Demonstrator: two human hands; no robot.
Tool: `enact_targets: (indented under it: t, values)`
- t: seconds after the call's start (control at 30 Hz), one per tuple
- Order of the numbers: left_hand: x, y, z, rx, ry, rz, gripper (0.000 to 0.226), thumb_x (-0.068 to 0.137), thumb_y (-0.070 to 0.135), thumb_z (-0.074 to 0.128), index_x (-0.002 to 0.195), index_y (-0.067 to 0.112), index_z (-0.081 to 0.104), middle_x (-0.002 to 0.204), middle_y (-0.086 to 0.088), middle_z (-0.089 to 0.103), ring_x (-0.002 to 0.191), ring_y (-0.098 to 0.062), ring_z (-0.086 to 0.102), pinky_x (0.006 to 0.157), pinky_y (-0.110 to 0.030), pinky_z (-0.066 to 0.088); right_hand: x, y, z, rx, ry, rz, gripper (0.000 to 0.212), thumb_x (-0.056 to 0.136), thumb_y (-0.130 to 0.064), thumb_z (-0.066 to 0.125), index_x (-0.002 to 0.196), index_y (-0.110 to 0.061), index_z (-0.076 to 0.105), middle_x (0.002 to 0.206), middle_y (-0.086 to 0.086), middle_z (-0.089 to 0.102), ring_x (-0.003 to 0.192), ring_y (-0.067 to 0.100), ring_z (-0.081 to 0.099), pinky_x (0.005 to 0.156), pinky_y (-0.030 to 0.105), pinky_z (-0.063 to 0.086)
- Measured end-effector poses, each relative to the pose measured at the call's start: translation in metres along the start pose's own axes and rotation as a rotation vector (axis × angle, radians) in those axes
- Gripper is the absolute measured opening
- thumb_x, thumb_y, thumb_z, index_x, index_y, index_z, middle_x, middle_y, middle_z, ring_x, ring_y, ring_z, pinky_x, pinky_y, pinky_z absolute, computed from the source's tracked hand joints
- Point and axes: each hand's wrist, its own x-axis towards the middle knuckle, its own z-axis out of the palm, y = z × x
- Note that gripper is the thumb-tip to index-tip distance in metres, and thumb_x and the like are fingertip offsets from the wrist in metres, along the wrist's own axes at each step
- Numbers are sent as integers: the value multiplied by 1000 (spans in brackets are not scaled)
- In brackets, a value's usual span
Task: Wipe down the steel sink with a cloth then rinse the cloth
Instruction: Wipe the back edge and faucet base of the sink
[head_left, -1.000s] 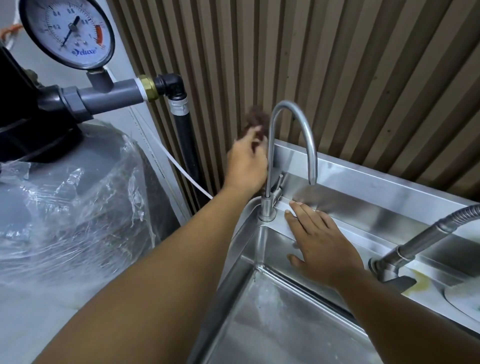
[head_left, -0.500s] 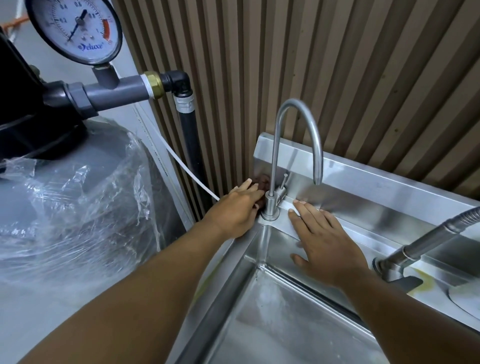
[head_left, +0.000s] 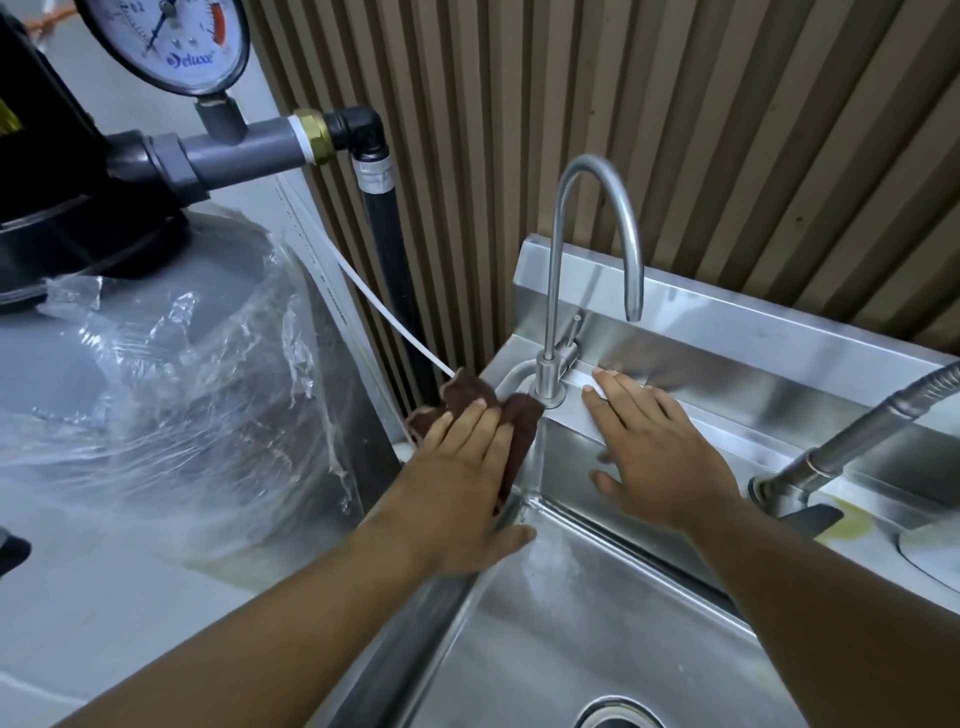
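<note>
A dark brown cloth (head_left: 470, 397) lies on the left rim of the steel sink (head_left: 597, 623), just left of the gooseneck tap's base (head_left: 548, 382). My left hand (head_left: 462, 483) presses flat on the cloth with straight fingers, the thumb hanging over the rim into the basin. My right hand (head_left: 654, 452) rests flat and open on the back ledge of the sink, right of the tap base. The drain shows at the bottom edge.
A grey tank wrapped in plastic film (head_left: 156, 395) stands close on the left, with a pressure gauge (head_left: 166, 41) and grey pipe above it. A black pipe and white tube run down beside the slatted wall. A second flexible tap (head_left: 852, 431) stands at right.
My left hand with the cloth came down from behind the gooseneck tap to the sink's left rim and slid toward me. My right hand stayed on the back ledge.
</note>
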Motion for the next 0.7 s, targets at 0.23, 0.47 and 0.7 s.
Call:
enact_targets:
  t: [0.23, 0.47, 0.7]
  values:
    - [61, 6, 2, 71, -60, -143, 109, 87, 67, 53, 159, 7, -1, 167, -13, -10, 154, -29, -13, 124, -49, -2, 0, 0, 0, -6, 5, 2, 91, 75, -48, 69, 152, -9, 38, 160, 14, 32, 146, 30, 31, 117, 47, 29]
    - [-16, 9, 7, -13, 12, -126, 89, 95, 64, 36, 160, 11, 6, 168, -12, -4, 154, -28, -6, 124, -46, -2, 0, 0, 1, -4, 3, -5, 87, 79, -44, 68, 152, -9, 36, 161, 15, 30, 148, 32, 29, 118, 48, 28]
    - [-61, 3, 17, 77, -52, -99, 101, 87, 72, 40, 159, 7, 12, 166, -18, 1, 154, -34, 2, 124, -52, 9, 3, 0, 4, -1, 35, -4, 84, 71, -35, 71, 145, -5, 46, 155, 18, 39, 142, 33, 37, 113, 44, 25]
